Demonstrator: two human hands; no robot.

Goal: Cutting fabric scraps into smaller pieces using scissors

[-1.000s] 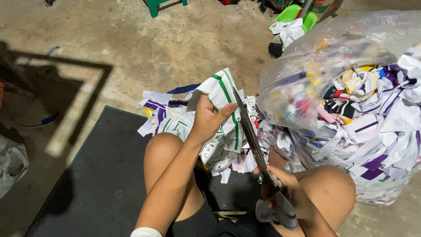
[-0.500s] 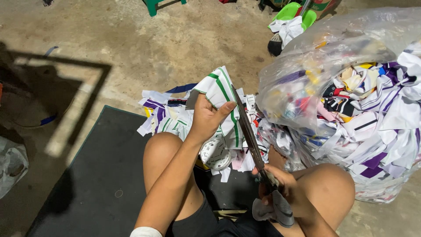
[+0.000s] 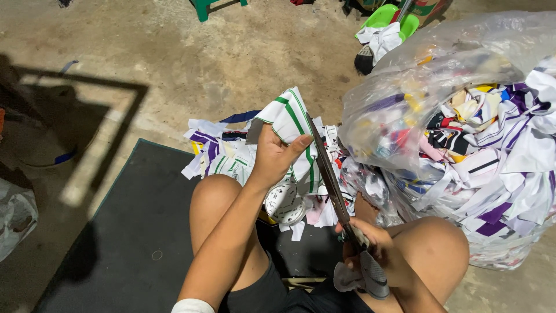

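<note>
My left hand (image 3: pixel 275 156) grips a white fabric scrap with green stripes (image 3: pixel 289 116), holding it up above my knees. My right hand (image 3: pixel 365 240) is closed on the handles of long scissors (image 3: pixel 327 171); the blades run up along the right edge of the scrap, and I cannot tell whether they are open. Below the scrap lies a pile of cut cloth pieces (image 3: pixel 214 150) in white, purple and green. A round white clock face (image 3: pixel 285 204) sits under my left wrist.
A large clear plastic bag (image 3: pixel 463 139) stuffed with cloth scraps stands at the right, against my right knee. I sit on a dark mat (image 3: pixel 121 243) on a concrete floor. A green dustpan and brush (image 3: pixel 385 23) lie at the back; another plastic bag (image 3: pixel 14 214) sits at the left edge.
The scissors have shifted slightly along the scrap's right edge. My left hand keeps the striped scrap in the same place.
</note>
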